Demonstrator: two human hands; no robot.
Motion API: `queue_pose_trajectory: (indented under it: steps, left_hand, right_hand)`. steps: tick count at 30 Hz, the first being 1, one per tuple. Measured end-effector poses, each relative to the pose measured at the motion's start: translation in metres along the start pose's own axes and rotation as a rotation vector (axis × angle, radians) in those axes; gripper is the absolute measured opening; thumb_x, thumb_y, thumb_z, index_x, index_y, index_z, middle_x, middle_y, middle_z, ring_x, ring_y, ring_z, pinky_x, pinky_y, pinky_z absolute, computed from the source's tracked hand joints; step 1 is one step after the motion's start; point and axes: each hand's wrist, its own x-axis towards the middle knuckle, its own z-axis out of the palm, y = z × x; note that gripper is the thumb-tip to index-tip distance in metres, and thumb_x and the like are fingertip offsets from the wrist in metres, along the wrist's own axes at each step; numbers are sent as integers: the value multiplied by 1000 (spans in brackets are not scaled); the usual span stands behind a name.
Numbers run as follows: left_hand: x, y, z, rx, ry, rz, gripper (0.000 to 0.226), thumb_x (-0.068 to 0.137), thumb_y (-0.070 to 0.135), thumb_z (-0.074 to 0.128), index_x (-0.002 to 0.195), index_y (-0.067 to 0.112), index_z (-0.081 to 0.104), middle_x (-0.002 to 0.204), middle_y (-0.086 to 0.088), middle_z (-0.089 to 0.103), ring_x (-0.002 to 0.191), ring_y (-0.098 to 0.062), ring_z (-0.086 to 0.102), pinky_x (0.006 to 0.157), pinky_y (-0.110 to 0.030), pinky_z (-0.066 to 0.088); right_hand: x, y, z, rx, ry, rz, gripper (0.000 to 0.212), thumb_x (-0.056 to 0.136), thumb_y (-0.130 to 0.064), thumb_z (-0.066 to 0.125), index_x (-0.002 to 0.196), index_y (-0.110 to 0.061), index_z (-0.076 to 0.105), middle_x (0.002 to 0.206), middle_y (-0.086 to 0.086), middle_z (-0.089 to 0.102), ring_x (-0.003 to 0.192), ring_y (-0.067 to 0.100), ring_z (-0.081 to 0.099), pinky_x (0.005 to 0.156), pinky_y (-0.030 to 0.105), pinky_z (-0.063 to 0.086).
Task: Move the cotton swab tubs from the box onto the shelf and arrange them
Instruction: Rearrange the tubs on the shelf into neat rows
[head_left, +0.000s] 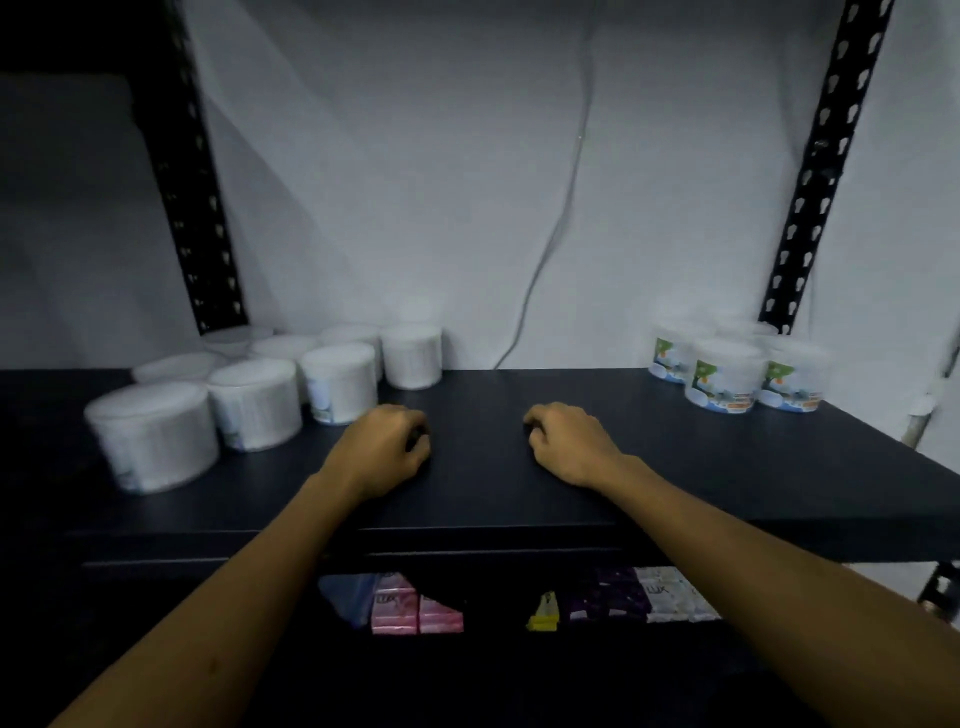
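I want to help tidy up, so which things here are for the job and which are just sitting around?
For the job: the tubs on the left, the tubs on the right, the shelf, the left hand and right hand, both holding nothing.

Just there: the soap packs on the shelf below, the cable on the wall.

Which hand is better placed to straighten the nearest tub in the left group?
Left, probably. The left hand rests on the shelf closer to that nearest tub; the right hand would have to cross over.
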Motion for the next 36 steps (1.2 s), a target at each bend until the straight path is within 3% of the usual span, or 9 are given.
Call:
queue_pose_trajectory:
  steps: [3, 7, 14, 19, 22, 25, 28, 32, 36]
  left_hand:
    - [-15, -28, -13, 231, 162, 40, 10, 81, 15, 58, 79, 6, 63, 84, -10, 63, 86, -30, 57, 65, -37, 48]
    - [-34, -53, -30, 510, 292, -34, 25, 70, 10, 65, 93, 4, 65, 113, -23, 60, 112, -44, 51, 91, -52, 43]
    - [-46, -67, -36, 459, 319, -411, 71, 65, 10, 64, 132, 3, 43, 136, -34, 39, 127, -50, 36, 108, -55, 33]
    - [-43, -70, -33, 468, 300, -420, 65, 68, 14, 57, 131, 4, 42, 119, -24, 52, 114, -42, 47, 105, -49, 36]
    - [-44, -71, -35, 453, 356, -381, 58, 70, 14, 53, 127, 6, 45, 111, -18, 55, 102, -35, 51, 94, -43, 40]
    - [-46, -66, -37, 406, 438, -321, 57, 70, 23, 44, 126, 11, 46, 111, -13, 56, 100, -31, 51, 85, -39, 40]
    - [-48, -63, -36, 335, 528, -278, 54, 72, 21, 53, 124, 13, 45, 117, -14, 53, 104, -30, 47, 85, -39, 39]
    - [-49, -66, -36, 280, 549, -386, 55, 65, 2, 56, 119, 4, 52, 116, -19, 53, 106, -34, 48, 91, -43, 42]
    - [-50, -64, -38, 204, 512, -341, 46, 69, -5, 55, 115, 4, 55, 112, -17, 57, 103, -34, 50, 85, -45, 47]
  right_hand:
    - [18, -30, 13, 85, 19, -100, 37, 93, -20, 44, 129, -16, 52, 130, 7, 55, 114, 25, 53, 96, 41, 46]
    - [40, -76, 29, 177, 112, -250, 46, 91, -17, 49, 137, -15, 44, 141, 5, 43, 127, 23, 41, 100, 35, 42]
    - [75, -142, 55, 203, 299, -366, 54, 92, -22, 54, 142, -14, 35, 155, 14, 16, 142, 29, 14, 104, 41, 37]
    - [97, -162, 67, 222, 348, -443, 58, 88, -25, 59, 141, -17, 36, 154, 12, 19, 143, 29, 16, 101, 44, 42]
    - [102, -159, 70, 282, 350, -496, 49, 89, -26, 59, 135, -17, 46, 146, 10, 35, 139, 27, 25, 102, 45, 43]
    - [100, -157, 66, 433, 471, -492, 34, 85, -31, 59, 111, -10, 57, 117, 7, 53, 114, 23, 46, 89, 39, 47]
    - [96, -155, 59, 533, 503, -440, 37, 84, -46, 48, 100, -12, 53, 105, 2, 52, 100, 17, 45, 78, 26, 41]
    - [90, -147, 59, 481, 481, -461, 42, 83, -50, 49, 105, -17, 63, 116, 3, 52, 112, 20, 44, 92, 30, 40]
    - [81, -146, 56, 420, 498, -447, 39, 80, -38, 48, 104, -15, 67, 110, 2, 59, 109, 22, 49, 93, 39, 44]
